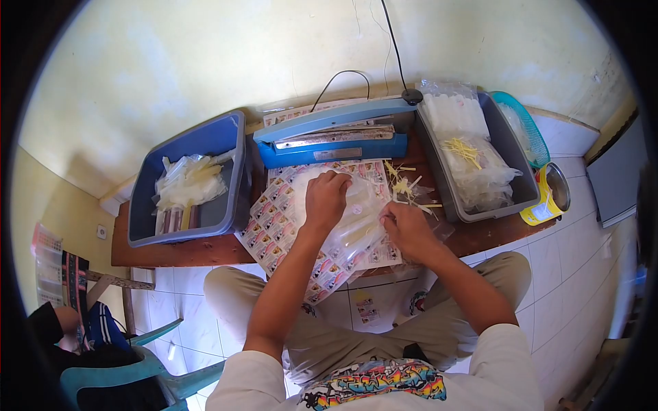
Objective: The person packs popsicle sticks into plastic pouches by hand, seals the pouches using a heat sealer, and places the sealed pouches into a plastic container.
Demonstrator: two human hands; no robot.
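Observation:
A clear plastic bag point(358, 218) with pale, long sticks or tubes inside lies on printed label sheets point(274, 229) on the bench. My left hand point(327, 197) is at the bag's upper left, its fingers curled and closed on the plastic. At the right edge of the bag, my right hand point(410, 231) pinches the film between thumb and fingers. Just beyond both hands stands a blue impulse sealer point(336, 152) with a long lever arm. Yellow ties point(404, 183) are scattered to the right of the bag.
A blue-grey tub point(236, 178) at left holds filled, pale plastic packets. Another grey tub point(473, 216) at right holds bags and yellow ties. Beside it are a green basket point(533, 130) and a yellow can point(541, 211). A person sits near a teal chair point(113, 373) at lower left.

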